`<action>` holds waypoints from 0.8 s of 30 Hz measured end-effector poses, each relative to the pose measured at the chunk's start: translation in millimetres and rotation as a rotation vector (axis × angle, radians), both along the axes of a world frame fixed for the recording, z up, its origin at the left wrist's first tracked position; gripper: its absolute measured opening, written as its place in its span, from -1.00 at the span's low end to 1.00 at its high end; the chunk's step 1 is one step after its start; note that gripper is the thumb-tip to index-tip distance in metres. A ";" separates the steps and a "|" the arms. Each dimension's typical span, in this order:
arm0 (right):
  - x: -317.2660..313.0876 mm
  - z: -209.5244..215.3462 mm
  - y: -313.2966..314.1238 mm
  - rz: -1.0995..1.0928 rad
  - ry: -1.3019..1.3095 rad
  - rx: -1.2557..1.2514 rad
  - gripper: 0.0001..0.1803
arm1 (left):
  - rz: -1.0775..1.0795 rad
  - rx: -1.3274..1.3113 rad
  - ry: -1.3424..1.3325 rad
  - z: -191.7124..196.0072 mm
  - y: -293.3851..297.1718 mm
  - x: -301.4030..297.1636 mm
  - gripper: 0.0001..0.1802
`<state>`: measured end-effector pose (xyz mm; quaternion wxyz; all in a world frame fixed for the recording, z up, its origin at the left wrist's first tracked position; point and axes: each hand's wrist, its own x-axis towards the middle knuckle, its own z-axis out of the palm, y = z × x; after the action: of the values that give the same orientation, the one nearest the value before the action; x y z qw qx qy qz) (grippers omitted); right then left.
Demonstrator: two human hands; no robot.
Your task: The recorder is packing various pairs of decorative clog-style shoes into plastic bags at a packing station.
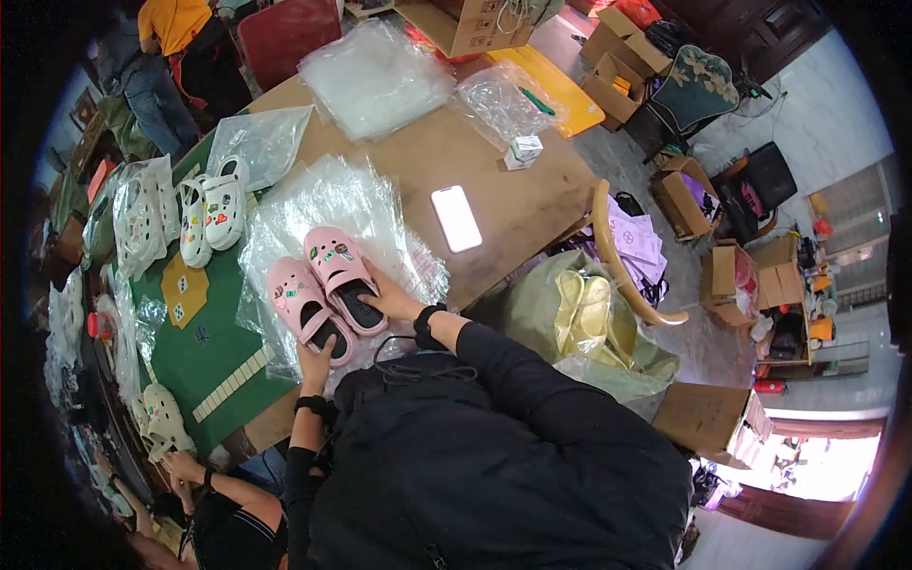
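A pair of pink clogs with colourful charms on their tops lies side by side over a pile of clear plastic bags (399, 252). My left hand (315, 365) is closed on the heel of the left pink clog (295, 290). At the heel of the right pink clog (334, 255), my right hand (391, 296) grips the opening, its thumb on the dark insole. Both clogs point away from me, their toes tilted to the left. The fingers under the heels are partly hidden.
White clogs (225, 207) with charms stand at the left, beside bagged clogs (144, 214). A phone (457, 218) and small box (522, 152) lie on the brown table. At the right are a wooden chair arm (604, 237) and sack (532, 309). Another person's hand (183, 466) touches pale clogs (167, 423).
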<state>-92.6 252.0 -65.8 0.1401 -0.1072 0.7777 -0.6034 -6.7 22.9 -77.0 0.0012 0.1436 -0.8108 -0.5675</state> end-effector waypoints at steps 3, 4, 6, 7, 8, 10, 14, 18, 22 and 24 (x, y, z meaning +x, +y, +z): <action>0.2 4.2 1.6 0.004 -0.006 0.003 -0.09 | 0.041 0.037 -0.023 -2.9 1.8 2.5 -0.32; -0.7 3.6 2.5 -0.002 -0.004 0.005 -0.09 | 0.036 0.039 -0.022 -5.0 0.7 2.0 -0.32; -2.3 4.2 1.9 0.017 -0.020 -0.014 -0.09 | -0.013 -0.042 -0.059 -10.1 -5.5 1.4 -0.38; -1.7 5.4 1.4 0.018 -0.024 -0.020 -0.09 | -0.013 -0.048 -0.063 -14.1 -9.0 2.3 -0.38; -0.8 6.5 0.7 0.022 -0.035 0.002 -0.09 | -0.017 -0.048 -0.035 -18.3 -12.2 3.2 -0.39; -2.0 3.0 1.7 0.021 -0.039 0.035 -0.09 | -0.026 -0.036 0.001 -23.3 -11.7 2.2 -0.41; -1.6 2.5 3.2 0.012 -0.017 -0.013 -0.09 | -0.009 -0.004 -0.013 -17.0 -6.3 1.8 -0.34; -0.7 6.4 2.5 0.014 0.049 -0.034 -0.09 | -0.015 0.078 -0.040 -16.8 -9.3 1.9 -0.25; -1.7 4.4 2.8 0.003 0.023 -0.023 -0.08 | -0.018 0.109 -0.058 -11.3 -6.0 0.9 -0.26; -2.3 3.9 2.8 0.004 0.027 0.019 -0.08 | -0.001 0.077 -0.042 -10.2 -5.1 1.5 -0.27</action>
<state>-94.9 254.8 -61.9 0.1315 -0.1156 0.7849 -0.5944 -5.2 17.8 -87.2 -0.0216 0.1549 -0.7881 -0.5953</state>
